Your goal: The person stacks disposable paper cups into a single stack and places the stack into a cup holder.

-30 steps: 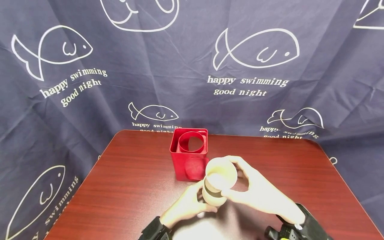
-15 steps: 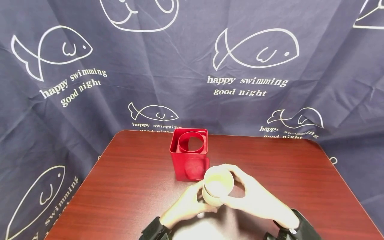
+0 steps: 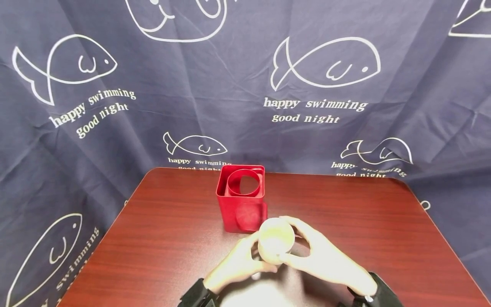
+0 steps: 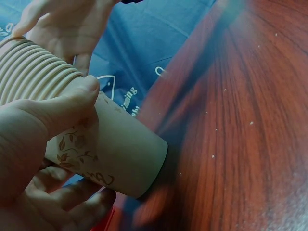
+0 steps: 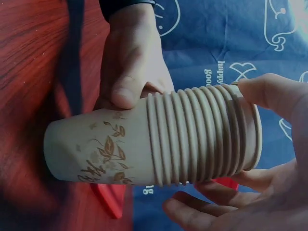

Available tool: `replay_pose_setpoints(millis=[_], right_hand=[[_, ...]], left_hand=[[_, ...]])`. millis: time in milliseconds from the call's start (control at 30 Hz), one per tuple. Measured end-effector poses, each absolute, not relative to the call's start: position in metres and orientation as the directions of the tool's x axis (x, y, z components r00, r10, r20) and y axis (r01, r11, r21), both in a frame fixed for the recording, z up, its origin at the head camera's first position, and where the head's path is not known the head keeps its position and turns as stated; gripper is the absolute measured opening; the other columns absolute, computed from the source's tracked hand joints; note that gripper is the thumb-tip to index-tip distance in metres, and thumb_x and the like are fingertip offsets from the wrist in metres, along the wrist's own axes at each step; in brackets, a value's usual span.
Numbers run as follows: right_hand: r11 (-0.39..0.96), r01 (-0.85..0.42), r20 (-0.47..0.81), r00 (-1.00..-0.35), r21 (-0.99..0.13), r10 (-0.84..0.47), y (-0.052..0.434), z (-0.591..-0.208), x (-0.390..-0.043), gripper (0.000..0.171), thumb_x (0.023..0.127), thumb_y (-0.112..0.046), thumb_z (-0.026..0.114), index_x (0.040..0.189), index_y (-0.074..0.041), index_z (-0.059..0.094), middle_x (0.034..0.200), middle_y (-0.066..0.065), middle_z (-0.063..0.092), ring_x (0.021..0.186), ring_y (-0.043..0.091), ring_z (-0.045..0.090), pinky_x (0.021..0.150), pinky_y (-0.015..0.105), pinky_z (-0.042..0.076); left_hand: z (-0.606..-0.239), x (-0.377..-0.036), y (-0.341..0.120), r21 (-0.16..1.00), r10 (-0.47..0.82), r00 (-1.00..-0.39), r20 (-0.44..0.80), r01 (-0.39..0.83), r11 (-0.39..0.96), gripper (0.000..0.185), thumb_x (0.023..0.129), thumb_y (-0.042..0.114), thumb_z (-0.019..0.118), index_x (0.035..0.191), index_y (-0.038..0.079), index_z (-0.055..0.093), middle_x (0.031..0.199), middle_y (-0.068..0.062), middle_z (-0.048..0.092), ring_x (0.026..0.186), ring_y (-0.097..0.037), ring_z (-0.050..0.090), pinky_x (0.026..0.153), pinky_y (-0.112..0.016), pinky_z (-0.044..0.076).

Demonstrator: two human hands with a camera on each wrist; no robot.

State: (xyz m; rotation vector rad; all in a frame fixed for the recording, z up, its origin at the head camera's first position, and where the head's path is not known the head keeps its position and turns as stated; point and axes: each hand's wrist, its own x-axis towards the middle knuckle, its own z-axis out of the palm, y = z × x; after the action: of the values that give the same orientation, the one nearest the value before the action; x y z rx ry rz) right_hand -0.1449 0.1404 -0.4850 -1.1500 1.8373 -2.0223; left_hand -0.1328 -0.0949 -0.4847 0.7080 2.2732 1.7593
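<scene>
Above the wooden table (image 3: 161, 238), the left hand (image 3: 235, 266) gripped the paper cup stack (image 3: 274, 241) low, while the right hand (image 3: 326, 260) pinched its top rim, near the red box (image 3: 241, 200).

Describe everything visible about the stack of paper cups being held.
The stack of paper cups is beige, about a dozen nested, their rolled rims forming ridges; the outermost cup bears a brown leaf print. It is held above the table, near the red box. The left hand grips the lower body; the right hand holds the rim end.
</scene>
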Motion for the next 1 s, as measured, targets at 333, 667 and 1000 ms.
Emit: replay_pose_setpoints(millis=[333,667,1000], right_hand=[[0.324,-0.527,0.315,-0.791,-0.786,-0.525,0.156,-0.392,-0.132,0.084,0.086,-0.026,0.085,0.156,-0.026,0.04,0.154,-0.005,0.051,0.139,0.012,0.052,0.112,0.022,0.045],[0.412,-0.479,0.26,-0.836,-0.775,-0.482,0.143,-0.405,-0.127,0.074,0.087,-0.043,0.082,0.151,-0.036,0.046,0.144,-0.017,0.056,0.128,0.008,0.059,0.108,0.024,0.048],[0.354,-0.421,0.24,-0.858,-0.835,-0.454,0.14,-0.415,-0.128,0.067,0.087,-0.038,0.083,0.146,-0.035,0.052,0.138,-0.015,0.061,0.12,0.01,0.063,0.104,0.024,0.051]], left_hand=[[-0.487,-0.133,-0.095,0.957,0.466,-0.871,0.157,0.252,0.147,0.077,0.078,0.019,0.091,0.146,0.026,0.054,0.134,0.006,0.067,0.124,-0.011,0.063,0.111,-0.027,0.047],[-0.484,-0.132,-0.097,0.95,0.481,-0.862,0.16,0.266,0.162,0.078,0.08,0.023,0.09,0.147,0.029,0.052,0.136,0.008,0.065,0.126,-0.012,0.062,0.112,-0.029,0.047],[-0.483,-0.128,-0.095,0.967,0.464,-0.874,0.141,0.221,0.123,0.081,0.082,0.018,0.089,0.15,0.03,0.047,0.142,0.005,0.06,0.13,-0.014,0.06,0.112,-0.025,0.045]])
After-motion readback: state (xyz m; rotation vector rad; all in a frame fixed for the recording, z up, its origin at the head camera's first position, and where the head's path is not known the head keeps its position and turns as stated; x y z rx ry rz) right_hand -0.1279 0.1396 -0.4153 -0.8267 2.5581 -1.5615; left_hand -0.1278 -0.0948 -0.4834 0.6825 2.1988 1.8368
